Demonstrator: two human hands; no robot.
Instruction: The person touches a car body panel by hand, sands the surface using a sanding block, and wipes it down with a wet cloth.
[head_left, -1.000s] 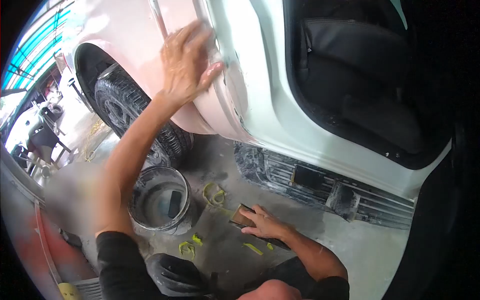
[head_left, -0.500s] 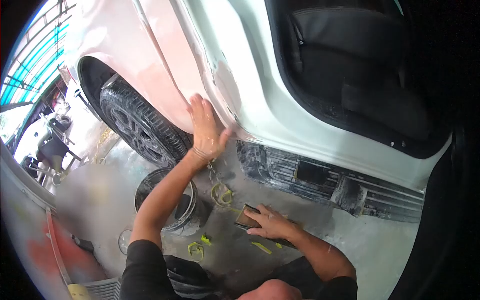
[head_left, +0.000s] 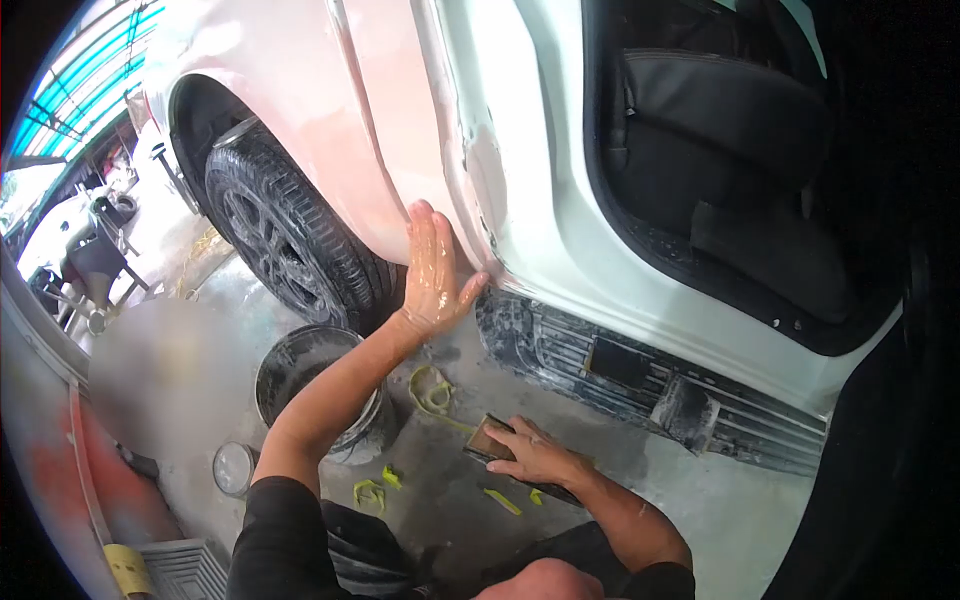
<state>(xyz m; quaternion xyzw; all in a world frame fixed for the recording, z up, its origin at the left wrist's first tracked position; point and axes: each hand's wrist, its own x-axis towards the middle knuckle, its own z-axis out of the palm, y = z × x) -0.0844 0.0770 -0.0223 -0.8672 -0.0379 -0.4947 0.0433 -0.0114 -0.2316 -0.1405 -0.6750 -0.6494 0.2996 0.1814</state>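
Observation:
My left hand is wet and lies with its fingers stretched out against the lower edge of the pinkish car body panel, beside the door opening. Nothing shows between its fingers. Lower down, near the floor, my right hand grips a flat brown-topped block, its fingers over the top and the thumb along the near side. A long dark piece extends under that hand, mostly hidden. Grey and white patches mark the door frame edge above my left hand.
Left of my hands are a tyre and a dusty bucket, partly behind my left forearm. A round lidded container stands nearby. Yellow-green tape lies on the floor. A ribbed side step runs below the sill.
My left hand has moved down the panel from beside the upper door edge to its lower corner, its fingers now straighter. My right hand stays on the block. The view has shifted slightly.

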